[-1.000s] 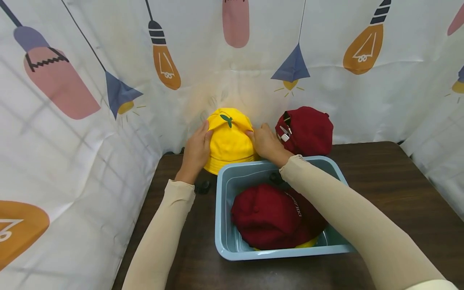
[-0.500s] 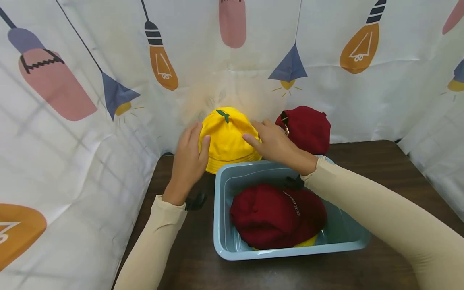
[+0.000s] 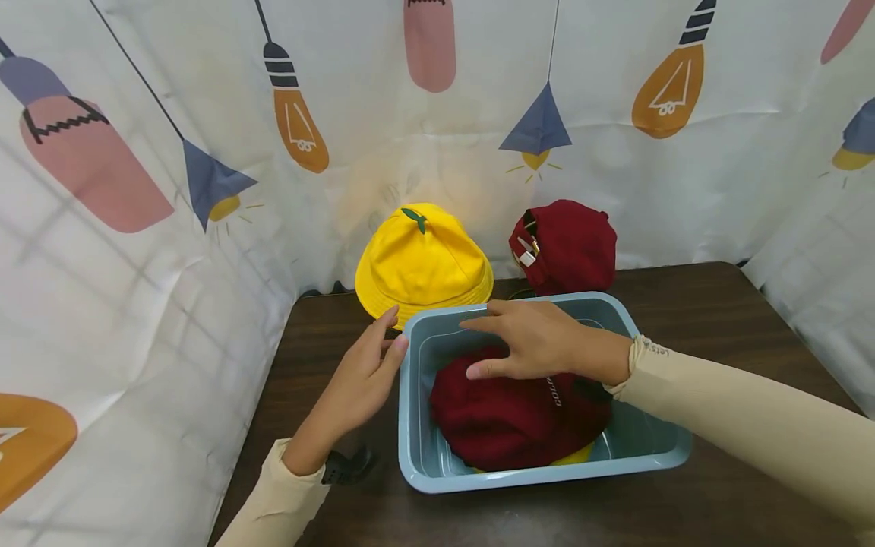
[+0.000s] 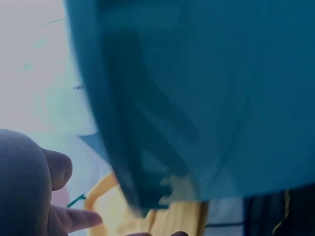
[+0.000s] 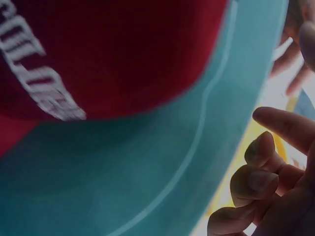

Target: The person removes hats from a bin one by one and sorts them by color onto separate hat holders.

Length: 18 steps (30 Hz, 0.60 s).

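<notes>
A yellow bucket hat (image 3: 424, 262) with a green leaf on its crown sits at the back of the table, behind the basin. In the head view my left hand (image 3: 352, 384), fingers spread and holding nothing, is just left of the light blue basin (image 3: 408, 410). My right hand (image 3: 536, 338) hovers over the basin with loose fingers and nothing in them. Beneath it lies a dark red baseball cap (image 3: 485, 422) with white lettering, on top of something yellow (image 3: 574, 456). The right wrist view shows this cap (image 5: 123, 59) near the basin's wall (image 5: 197, 162).
A second dark red cap (image 3: 574, 247) stands at the back, right of the yellow hat, its strap and buckle facing left. The dark wooden table (image 3: 738, 334) meets a white printed curtain (image 3: 437, 159) at the back and left.
Both hands have let go of the yellow bucket hat and drawn back toward the person, the left beside the basin and the right over it. The hat stays at the back, its brim now spread.
</notes>
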Available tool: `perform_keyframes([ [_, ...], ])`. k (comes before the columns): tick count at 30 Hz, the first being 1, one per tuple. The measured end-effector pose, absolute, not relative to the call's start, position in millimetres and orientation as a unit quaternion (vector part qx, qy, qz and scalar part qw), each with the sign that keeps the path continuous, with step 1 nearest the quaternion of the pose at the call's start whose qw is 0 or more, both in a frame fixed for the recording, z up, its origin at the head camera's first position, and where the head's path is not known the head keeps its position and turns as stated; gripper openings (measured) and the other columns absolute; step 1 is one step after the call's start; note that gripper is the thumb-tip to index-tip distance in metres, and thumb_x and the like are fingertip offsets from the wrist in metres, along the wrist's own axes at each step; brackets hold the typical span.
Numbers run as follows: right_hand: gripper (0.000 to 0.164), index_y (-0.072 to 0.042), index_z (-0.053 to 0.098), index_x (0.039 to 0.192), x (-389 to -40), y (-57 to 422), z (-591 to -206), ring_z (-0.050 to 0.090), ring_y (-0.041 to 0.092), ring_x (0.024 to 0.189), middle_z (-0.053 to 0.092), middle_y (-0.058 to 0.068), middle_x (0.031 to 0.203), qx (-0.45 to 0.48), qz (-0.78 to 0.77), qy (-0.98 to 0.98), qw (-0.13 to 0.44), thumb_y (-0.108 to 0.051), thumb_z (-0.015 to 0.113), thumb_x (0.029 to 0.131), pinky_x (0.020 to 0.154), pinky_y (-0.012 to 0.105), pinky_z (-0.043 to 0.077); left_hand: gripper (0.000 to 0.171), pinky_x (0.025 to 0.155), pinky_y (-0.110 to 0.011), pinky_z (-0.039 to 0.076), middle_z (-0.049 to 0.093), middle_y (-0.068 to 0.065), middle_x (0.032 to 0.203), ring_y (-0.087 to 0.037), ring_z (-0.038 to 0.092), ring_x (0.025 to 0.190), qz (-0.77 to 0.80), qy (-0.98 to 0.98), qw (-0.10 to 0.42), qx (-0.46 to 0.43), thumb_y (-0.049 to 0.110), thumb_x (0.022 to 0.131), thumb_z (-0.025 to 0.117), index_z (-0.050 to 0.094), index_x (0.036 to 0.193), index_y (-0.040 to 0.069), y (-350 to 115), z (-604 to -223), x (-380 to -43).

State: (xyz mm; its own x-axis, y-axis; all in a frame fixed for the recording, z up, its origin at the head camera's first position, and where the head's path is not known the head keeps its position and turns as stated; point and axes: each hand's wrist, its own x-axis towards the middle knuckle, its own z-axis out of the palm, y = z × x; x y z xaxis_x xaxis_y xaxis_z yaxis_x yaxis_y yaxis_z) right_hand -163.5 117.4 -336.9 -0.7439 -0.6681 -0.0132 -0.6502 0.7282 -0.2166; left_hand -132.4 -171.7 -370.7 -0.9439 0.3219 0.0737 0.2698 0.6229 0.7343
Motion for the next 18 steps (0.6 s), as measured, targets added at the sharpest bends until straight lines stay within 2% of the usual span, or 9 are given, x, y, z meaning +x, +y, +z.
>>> perform_keyframes([
  [3,0.079,-0.031,0.058,0.146,-157.2,116.6,-346.5,0.055,0.01,0.076,0.063,-0.003,0.106,-0.375,-0.074,0.923,0.05,-0.081,0.056,0.085,0.061,0.025,0.048,0.067,0.1,-0.052,0.055,0.039,-0.01,0.161,-0.032,0.063,0.127,0.428,0.888,0.043,0.163,0.042,0.109,0.045,0.018,0.164,0.016,-168.7,-378.7,-120.0],
  [6,0.08,-0.032,0.058,0.146,-153.6,117.7,-355.0,0.049,0.009,0.067,0.059,-0.004,0.097,-0.389,-0.066,0.917,0.055,-0.082,0.057,0.083,0.058,0.023,0.043,0.07,0.096,-0.048,0.058,0.039,-0.006,0.161,-0.031,0.063,0.127,0.447,0.878,0.058,0.163,0.044,0.108,0.047,0.014,0.165,0.021,-165.4,-384.1,-110.6],
  [14,0.083,-0.038,0.059,0.144,-148.9,122.7,-369.0,0.042,0.008,0.062,0.051,-0.006,0.09,-0.42,-0.06,0.903,0.068,-0.086,0.06,0.077,0.052,0.023,0.037,0.075,0.087,-0.041,0.061,0.029,-0.003,0.167,-0.033,0.058,0.132,0.469,0.862,0.085,0.176,0.045,0.106,0.049,0.008,0.166,0.027,-160.8,-395.0,-101.3],
  [18,0.079,-0.04,0.061,0.141,-147.5,122.5,-374.3,0.042,0.007,0.063,0.052,-0.006,0.092,-0.434,-0.059,0.897,0.062,-0.084,0.064,0.076,0.052,0.023,0.036,0.075,0.085,-0.038,0.062,0.026,-0.003,0.169,-0.033,0.057,0.133,0.476,0.858,0.091,0.172,0.044,0.106,0.05,0.006,0.166,0.029,-160.8,-399.1,-100.8],
])
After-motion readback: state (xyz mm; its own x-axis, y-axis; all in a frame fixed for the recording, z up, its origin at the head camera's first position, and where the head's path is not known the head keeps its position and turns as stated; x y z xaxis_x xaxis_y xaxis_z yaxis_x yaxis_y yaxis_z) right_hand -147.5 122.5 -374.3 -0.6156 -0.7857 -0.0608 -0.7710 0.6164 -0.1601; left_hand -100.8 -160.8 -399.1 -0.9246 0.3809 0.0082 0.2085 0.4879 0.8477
